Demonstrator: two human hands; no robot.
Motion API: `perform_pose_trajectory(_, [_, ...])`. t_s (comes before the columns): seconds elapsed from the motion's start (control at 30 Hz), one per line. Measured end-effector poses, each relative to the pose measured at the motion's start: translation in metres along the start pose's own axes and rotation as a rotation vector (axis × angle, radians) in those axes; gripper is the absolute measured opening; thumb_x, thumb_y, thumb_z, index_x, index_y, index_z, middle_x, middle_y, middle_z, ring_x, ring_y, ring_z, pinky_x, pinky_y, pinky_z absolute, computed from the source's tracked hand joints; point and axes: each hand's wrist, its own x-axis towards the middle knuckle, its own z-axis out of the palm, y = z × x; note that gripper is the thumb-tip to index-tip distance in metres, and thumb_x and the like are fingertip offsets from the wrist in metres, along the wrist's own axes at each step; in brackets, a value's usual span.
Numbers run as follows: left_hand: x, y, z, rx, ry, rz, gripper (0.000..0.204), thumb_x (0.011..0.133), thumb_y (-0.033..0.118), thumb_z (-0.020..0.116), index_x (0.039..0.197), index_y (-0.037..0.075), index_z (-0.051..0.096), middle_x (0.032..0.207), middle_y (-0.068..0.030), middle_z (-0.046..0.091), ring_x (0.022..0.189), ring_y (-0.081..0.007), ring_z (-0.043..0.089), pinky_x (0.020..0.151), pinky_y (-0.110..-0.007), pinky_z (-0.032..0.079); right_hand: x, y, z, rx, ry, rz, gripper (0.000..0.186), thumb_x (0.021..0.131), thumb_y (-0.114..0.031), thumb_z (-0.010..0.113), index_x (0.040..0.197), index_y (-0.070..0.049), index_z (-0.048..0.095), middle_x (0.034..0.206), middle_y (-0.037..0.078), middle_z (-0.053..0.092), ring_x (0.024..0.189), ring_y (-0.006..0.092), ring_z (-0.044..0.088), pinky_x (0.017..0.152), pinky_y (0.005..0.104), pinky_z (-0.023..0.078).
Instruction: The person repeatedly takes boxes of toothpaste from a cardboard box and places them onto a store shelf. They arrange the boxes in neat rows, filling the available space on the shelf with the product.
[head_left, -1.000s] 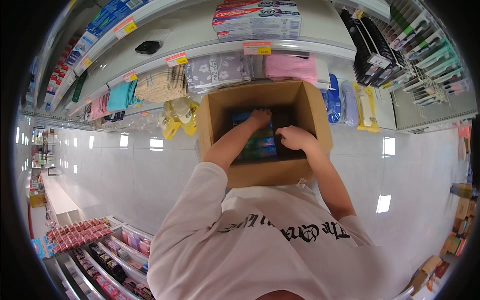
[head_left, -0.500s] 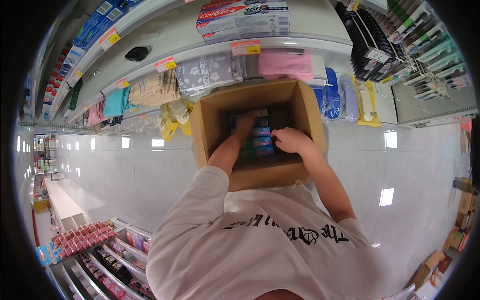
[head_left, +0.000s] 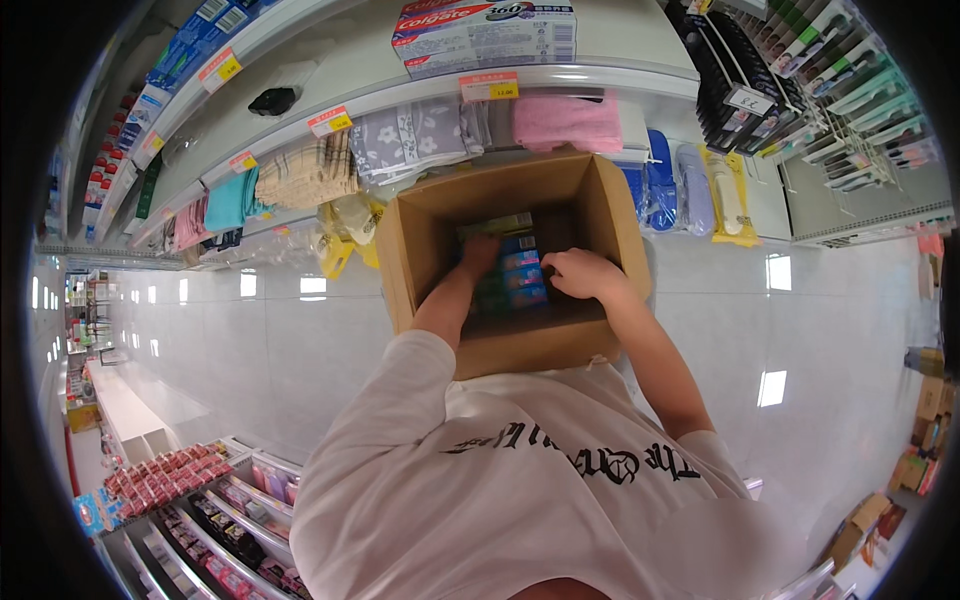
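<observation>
A deep brown cardboard box (head_left: 490,358) stands open in front of me, its flaps up. Several slim blue and green cartons (head_left: 526,279) lie stacked inside it, printed ends toward the right. A yellow-green carton (head_left: 512,224) lies at their far end. Reaching down into the box, my left hand (head_left: 481,254) is over the left part of the cartons, just below the yellow-green one; its fingers are dim and smeared. My right hand (head_left: 582,273) is curled closed beside the cartons' right ends, thumb and fingertips together; whether anything is between them is hidden.
Beyond the box, shelves hold a large toothpaste carton (head_left: 485,35), folded grey flowered cloth (head_left: 415,140) and pink cloth (head_left: 567,122). Blue slippers (head_left: 659,183) are right of the box. A display rack (head_left: 220,520) stands at lower left, with cardboard cartons (head_left: 858,525) at far right.
My left hand has shifted slightly toward me and left inside the box, and the yellow-green carton at the far end shows more clearly. My right hand stays nearly in place.
</observation>
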Motion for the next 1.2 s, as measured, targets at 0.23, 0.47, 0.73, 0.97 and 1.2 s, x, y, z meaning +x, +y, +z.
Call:
perform_pose_trajectory(0.23, [0.008,0.012,-0.049,-0.091,-0.066,-0.168,0.034,0.081,0.008,0.063,0.115,0.005,0.067,0.107,-0.0203,0.071,0.102,-0.0349,0.07,0.08,-0.051,0.057,0.003,0.001,-0.01,0.023,0.033,0.012,0.039,0.087,-0.012,0.057,0.125,-0.007,0.062,0.108,0.022,0.07,0.102,0.0387,0.066,0.091,0.0464,0.052])
perform_pose_trajectory(0.47, [-0.008,0.05,-0.232,0.036,-0.314,0.118,0.045,0.074,0.025,0.077,0.115,0.01,0.064,0.11,-0.0166,0.071,0.104,-0.0341,0.069,0.084,-0.047,0.057,-0.009,-0.025,-0.033,0.203,0.608,-0.339,0.057,0.083,-0.003,0.061,0.139,-0.009,0.051,0.144,0.017,0.047,0.131,0.0384,0.047,0.107,0.0424,0.044])
perform_pose_trajectory(0.73, [-0.102,0.026,-0.402,-0.037,0.419,0.267,0.053,0.066,0.012,0.078,0.113,0.01,0.055,0.103,-0.0083,0.063,0.103,-0.0284,0.065,0.086,-0.042,0.049,-0.047,-0.082,-0.11,-0.042,0.728,-0.453,0.069,0.072,-0.004,0.078,0.137,-0.013,0.057,0.136,0.013,0.053,0.124,0.0352,0.052,0.102,0.0433,0.046])
perform_pose_trajectory(0.97, [-0.113,0.001,-0.51,0.204,1.234,0.328,0.055,0.072,0.013,0.077,0.123,0.011,0.058,0.119,-0.0092,0.061,0.117,-0.0281,0.058,0.104,-0.047,0.039,-0.061,-0.148,-0.225,-0.41,1.243,-0.639,0.058,0.071,0.004,0.074,0.127,-0.01,0.066,0.124,0.015,0.06,0.111,0.036,0.06,0.094,0.0423,0.051])
perform_pose_trajectory(1.2, [-0.075,-0.039,-0.563,0.064,1.535,0.252,0.045,0.085,0.019,0.07,0.125,0.003,0.059,0.133,-0.0134,0.058,0.128,-0.0315,0.052,0.112,-0.052,0.031,-0.009,-0.17,-0.362,-0.224,1.243,-0.618,0.045,0.088,-0.012,0.068,0.132,-0.005,0.061,0.121,0.019,0.064,0.105,0.0352,0.065,0.09,0.0375,0.051])
